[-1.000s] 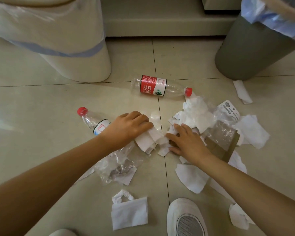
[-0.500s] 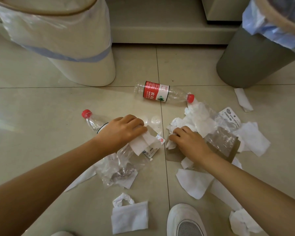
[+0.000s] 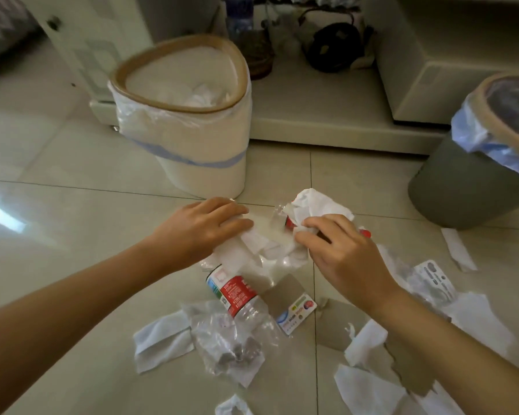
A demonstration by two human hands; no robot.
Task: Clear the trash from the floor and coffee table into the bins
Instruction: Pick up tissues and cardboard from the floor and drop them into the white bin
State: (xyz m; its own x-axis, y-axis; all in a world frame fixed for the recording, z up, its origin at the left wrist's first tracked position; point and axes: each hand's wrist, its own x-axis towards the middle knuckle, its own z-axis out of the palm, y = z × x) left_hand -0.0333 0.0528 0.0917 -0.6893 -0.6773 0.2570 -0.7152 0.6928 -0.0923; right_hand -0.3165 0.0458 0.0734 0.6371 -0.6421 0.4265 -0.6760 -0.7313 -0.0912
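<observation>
1. A person's two bare forearms reach in from the bottom edge toward the middle of a pale tiled floor (image 3: 72,223), seen from above.
2. The left hand (image 3: 204,229) lies palm down with fingers nearly straight, pressing on white tissue (image 3: 252,244) at the centre. Whether the thumb grips anything underneath cannot be told.
3. The right hand (image 3: 342,253), just to the 3 o'clock side of the left, has its fingers curled and pinches a crumpled white tissue wad (image 3: 315,205) that rises toward 12 o'clock.
4. A plastic bottle with a red label (image 3: 237,292) lies just below the left hand, toward 6 o'clock, its upper end under the tissue.
5. Part of a second bottle's red cap (image 3: 366,233) peeks out beside the right hand's knuckles.
6. A crumpled clear plastic bag (image 3: 228,345) lies at 6 o'clock, touching the labelled bottle.
7. Brown cardboard with a printed label (image 3: 294,313) lies between the bottle and the right forearm.
8. Torn white paper scraps (image 3: 159,339) are scattered from 7 o'clock round to 4 o'clock.
9. A cream bin (image 3: 192,163) with a clear liner stands at 11 o'clock and holds white paper.
10. A grey bin (image 3: 450,187) with a blue liner stands at 2 o'clock, well apart from the hands.
</observation>
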